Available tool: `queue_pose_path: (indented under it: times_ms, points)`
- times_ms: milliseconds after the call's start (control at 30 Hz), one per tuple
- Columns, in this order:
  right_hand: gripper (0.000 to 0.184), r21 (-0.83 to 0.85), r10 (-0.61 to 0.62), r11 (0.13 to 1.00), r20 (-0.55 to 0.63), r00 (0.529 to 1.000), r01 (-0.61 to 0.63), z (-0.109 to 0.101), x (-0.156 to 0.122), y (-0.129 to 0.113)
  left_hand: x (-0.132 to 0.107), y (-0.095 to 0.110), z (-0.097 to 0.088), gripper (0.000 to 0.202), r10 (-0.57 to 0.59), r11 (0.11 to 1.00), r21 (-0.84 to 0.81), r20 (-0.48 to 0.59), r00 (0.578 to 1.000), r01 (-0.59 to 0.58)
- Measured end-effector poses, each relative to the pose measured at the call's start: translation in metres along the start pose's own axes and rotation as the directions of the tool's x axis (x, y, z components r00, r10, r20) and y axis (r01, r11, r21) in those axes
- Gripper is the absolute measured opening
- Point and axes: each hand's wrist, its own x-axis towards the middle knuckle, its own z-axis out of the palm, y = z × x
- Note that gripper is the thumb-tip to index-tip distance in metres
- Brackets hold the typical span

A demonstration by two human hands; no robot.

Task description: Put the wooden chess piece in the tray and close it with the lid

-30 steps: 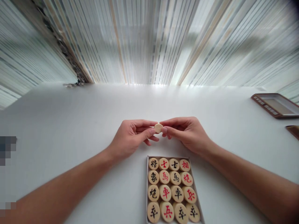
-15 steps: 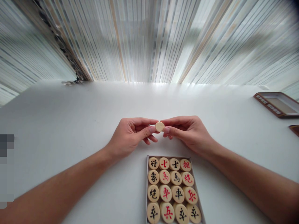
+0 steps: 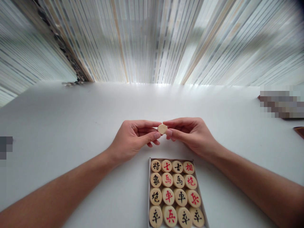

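Between my two hands is a small round wooden xiangqi piece [image 3: 162, 129], its visible face plain. My left hand [image 3: 140, 134] pinches it from the left with thumb and fingers. From the right, my right hand [image 3: 186, 133] grips its other edge the same way. Just below the hands lies an open box [image 3: 150, 177] packed with rows of xiangqi pieces [image 3: 168, 196], face up, with red and black characters. The held piece is above the box's far edge in the view, over the white table.
The white table [image 3: 71, 117] runs back to a striped string curtain [image 3: 142, 41]. A blurred-out brown-edged object [image 3: 280, 103] lies at the far right, with the corner of a brown item [image 3: 299, 131] below it. A pixelated dark patch [image 3: 6, 147] is at the left edge.
My left thumb has slid slightly to the right along the piece's lower edge. The piece, the right hand and the box look almost unmoved.
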Motion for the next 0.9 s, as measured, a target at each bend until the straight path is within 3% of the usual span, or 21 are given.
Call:
queue_pose_path:
  times_ms: [333,900]
  points:
    - [0.037,-0.024,0.026,0.999,0.040,0.999,-0.026,-0.0016,0.0003,-0.0007,0.0007,0.0005,-0.0009,0.033,0.010,1.000,0.020,0.002,1.000,-0.010]
    - [0.028,0.069,-0.031,0.997,0.087,0.996,0.025,0.0007,-0.0006,0.0037,-0.0008,0.0002,0.0007,0.026,0.013,1.000,0.001,-0.006,1.000,-0.013]
